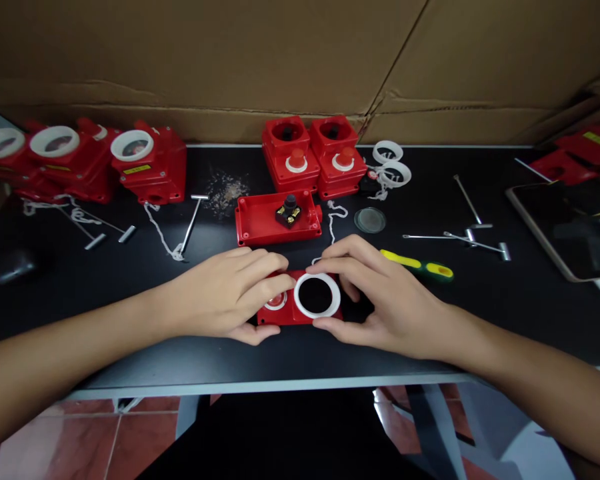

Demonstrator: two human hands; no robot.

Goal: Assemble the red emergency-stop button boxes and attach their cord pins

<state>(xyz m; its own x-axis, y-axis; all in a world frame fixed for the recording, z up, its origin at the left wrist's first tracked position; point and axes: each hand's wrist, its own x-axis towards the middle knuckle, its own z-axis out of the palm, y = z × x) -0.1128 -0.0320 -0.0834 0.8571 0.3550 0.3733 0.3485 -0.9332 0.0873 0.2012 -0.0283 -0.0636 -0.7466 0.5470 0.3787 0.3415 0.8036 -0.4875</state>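
A red housing cover [300,316] lies on the black table near its front edge. My left hand [240,293] holds its left end, fingers over the top and thumb along the near side, beside a round red part in a white collar. On the cover's right half sits a white ring [339,297] around a dark round opening. My right hand [375,293] grips this ring between thumb and fingers. Just behind is an open red base [260,217] with a black part [289,212] in it. A white cord [336,215] runs from behind the cover.
Two red housings [293,180] [339,180] stand at the back, beside loose white rings [399,175] and a clear disc [370,220]. Assembled red units [167,167] are at left. Right are a yellow-green screwdriver [420,265], metal T-shaped rods [473,200] and a phone-like device [555,227].
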